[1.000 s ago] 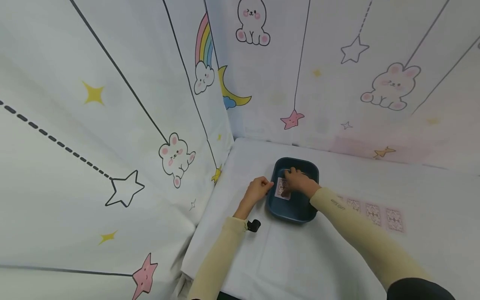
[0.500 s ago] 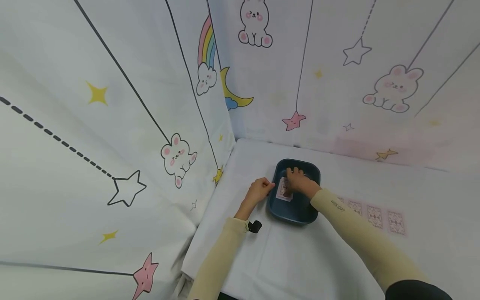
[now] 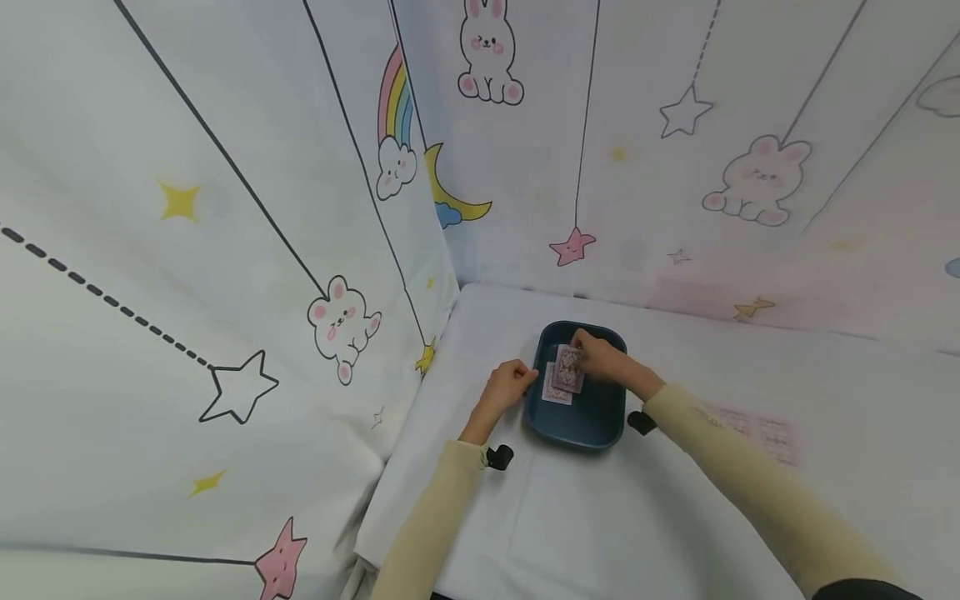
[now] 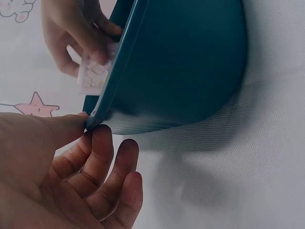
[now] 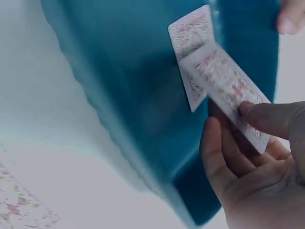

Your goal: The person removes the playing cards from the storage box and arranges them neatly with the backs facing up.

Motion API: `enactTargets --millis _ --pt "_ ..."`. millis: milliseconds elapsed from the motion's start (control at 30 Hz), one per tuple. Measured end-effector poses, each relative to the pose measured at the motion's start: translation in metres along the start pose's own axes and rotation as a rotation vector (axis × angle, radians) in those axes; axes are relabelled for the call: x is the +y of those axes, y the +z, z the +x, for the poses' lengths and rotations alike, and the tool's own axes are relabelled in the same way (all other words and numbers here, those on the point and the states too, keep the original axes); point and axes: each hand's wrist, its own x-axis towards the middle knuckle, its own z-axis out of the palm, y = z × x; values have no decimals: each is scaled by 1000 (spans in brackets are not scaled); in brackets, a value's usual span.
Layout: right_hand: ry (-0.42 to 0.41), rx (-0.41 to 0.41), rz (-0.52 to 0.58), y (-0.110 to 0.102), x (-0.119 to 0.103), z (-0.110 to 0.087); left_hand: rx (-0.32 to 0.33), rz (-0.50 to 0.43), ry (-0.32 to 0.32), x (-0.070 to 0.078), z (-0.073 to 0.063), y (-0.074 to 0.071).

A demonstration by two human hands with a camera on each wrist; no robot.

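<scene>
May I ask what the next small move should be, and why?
I'd probably lift the held card out of the tray: the right hand pinches it over the lower card, the left hand holds the tray's rim, and more cards lie on the table.

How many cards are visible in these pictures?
4: a card in the right hand, another lying in the tray, two on the table. The right sleeve may hide more.

The tray [image 4: 186, 62] looks like smooth plastic with a soft sheen, the 2 cards [image 5: 226, 78] like printed paper. The tabletop [image 3: 555, 517] shows matt, finely woven cloth, the sleeves [image 3: 429, 521] matt fabric, the drapes [image 3: 112, 358] printed cloth.
</scene>
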Motion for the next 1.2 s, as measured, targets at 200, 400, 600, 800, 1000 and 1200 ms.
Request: enactTargets --millis 200,400,600,800,1000,1200 --pt "-33 29 143 -10 20 -27 0 2 1 -5 -1 3" --pt "-3 32 255 -21 45 -64 -1 21 -1 -9 0 5" --pt "28 73 294 -31 73 -105 -6 26 -19 -7 -3 5" --pt "83 118 341 -39 102 -141 -17 18 -28 -5 -3 7" --pt "95 153 362 -46 120 -167 -13 1 4 -5 -1 6" --pt "96 175 337 -55 125 -192 4 8 -15 -4 0 5"
